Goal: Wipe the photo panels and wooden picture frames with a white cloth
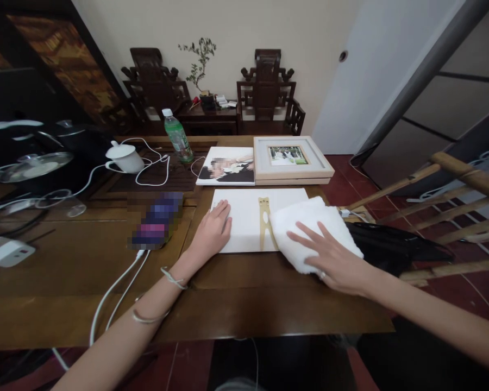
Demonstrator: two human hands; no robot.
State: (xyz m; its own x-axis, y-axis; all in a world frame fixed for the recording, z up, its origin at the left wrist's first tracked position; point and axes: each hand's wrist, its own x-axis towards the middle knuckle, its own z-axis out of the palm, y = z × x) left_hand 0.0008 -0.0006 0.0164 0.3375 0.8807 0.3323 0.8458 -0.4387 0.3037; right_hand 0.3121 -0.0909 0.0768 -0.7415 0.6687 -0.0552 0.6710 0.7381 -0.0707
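Note:
A flat white rectangular panel (242, 220) with a tan cut-out strip (264, 220) down its middle lies on the wooden table in front of me. My left hand (214, 228) rests flat on its left edge, fingers stretched out. Over the panel's right part lies a folded white cloth (309, 220), which hides that end and reaches past it toward the table edge. My right hand (326, 255) lies on the cloth with its fingers spread, pressing rather than gripping it.
Behind the panel are a photo print (228, 168) and wooden picture frames (293, 176). To the left are a phone (157, 220) on a cable, a green bottle (177, 136), a white lidded cup (124, 158) and a pot (36, 171). A wooden chair (464, 174) stands right.

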